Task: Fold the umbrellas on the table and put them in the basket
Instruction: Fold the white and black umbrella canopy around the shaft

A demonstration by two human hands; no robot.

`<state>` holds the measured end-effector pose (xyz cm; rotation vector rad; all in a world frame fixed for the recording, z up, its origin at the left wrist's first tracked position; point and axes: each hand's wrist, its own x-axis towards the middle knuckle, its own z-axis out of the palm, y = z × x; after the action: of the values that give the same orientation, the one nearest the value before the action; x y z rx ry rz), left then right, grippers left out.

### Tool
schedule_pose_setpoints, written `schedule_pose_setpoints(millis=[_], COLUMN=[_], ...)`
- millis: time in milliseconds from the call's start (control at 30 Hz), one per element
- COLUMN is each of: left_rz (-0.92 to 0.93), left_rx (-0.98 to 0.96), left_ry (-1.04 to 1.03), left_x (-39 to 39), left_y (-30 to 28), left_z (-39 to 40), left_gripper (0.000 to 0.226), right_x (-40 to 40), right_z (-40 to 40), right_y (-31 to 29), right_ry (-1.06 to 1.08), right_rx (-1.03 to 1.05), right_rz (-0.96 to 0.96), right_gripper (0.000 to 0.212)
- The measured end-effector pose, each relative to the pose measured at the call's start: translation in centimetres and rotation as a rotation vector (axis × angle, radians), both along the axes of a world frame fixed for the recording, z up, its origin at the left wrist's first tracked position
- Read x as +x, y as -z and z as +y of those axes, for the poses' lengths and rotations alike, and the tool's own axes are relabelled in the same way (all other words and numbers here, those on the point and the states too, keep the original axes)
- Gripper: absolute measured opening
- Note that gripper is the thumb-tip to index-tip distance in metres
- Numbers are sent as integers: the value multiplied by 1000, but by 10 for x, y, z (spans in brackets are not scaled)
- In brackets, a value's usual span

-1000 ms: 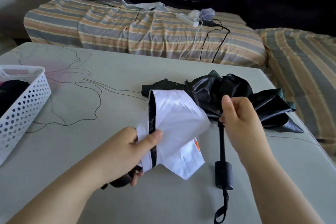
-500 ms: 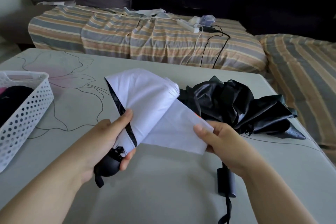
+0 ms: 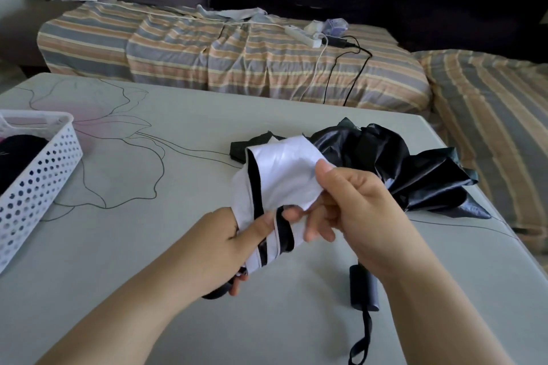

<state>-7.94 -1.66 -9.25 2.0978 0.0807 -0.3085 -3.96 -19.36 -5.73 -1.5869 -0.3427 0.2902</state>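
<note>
A white umbrella with black trim is held above the middle of the table. My left hand grips it near its dark handle, with the thumb pressed on the cloth. My right hand pinches a flap of the white cloth against the bundle. Behind them a black umbrella lies crumpled and loose on the table; its dark handle and wrist strap point toward me. A white perforated basket stands at the table's left edge with something dark inside.
The grey table bears a drawn flower outline. Beyond its far edge is a sofa with striped covers, and on it a white power strip with cables. Another striped cushion lies to the right.
The white umbrella's loose cloth has been gathered tighter around the shaft. My right hand moved up from the flap's lower edge and now pinches the cloth against the bundle.
</note>
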Motion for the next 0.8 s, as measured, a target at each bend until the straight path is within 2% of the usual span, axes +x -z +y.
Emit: schedule_pose_setpoints(millis=[100,200,300,367,433,500,533,567,633,667,733,800], left_rz=[-6,19,40,32,9,-13,-23,-31,-84,-162,-376,-610], left_rx=[-25,-105,-211,-264,-260,-200,-161,-113,35,166,541,631], left_ry=[63,57,5,-27,-32,-21,-15,-11,-7,2,40,45], left_x=[-4,-7,-6,-5,-3,-6,-7,-7,-9,-10,-10,-10], left_y=[1,-3,-8,-12,-10,-7,-3,-1,0,2,8,15], left_z=[1,-4,-8,-10,-11,-12,-13,-14,-20,-23,-28,-31], left_gripper=[74,63,60,62,61,61,60,61,65,71,82,69], right_x=[-1,-3,-8,-10,-7,-2,1,3,5,7,8,9], right_z=[1,3,9,15,20,20,19,18,16,16,18,21], right_y=[0,3,9,16,22,25,27,28,29,31,33,31], right_ry=[30,45,311,582,713,584,486,415,388,414,472,511], right_rx=[-151,-165,-111,-143,-147,-3,77,140,192,205,221,254], right_rz=[6,-55,-288,-347,-164,148,254,309,298,286,310,350], right_gripper=[45,26,14,27,47,65,61,47,20,16,18,32])
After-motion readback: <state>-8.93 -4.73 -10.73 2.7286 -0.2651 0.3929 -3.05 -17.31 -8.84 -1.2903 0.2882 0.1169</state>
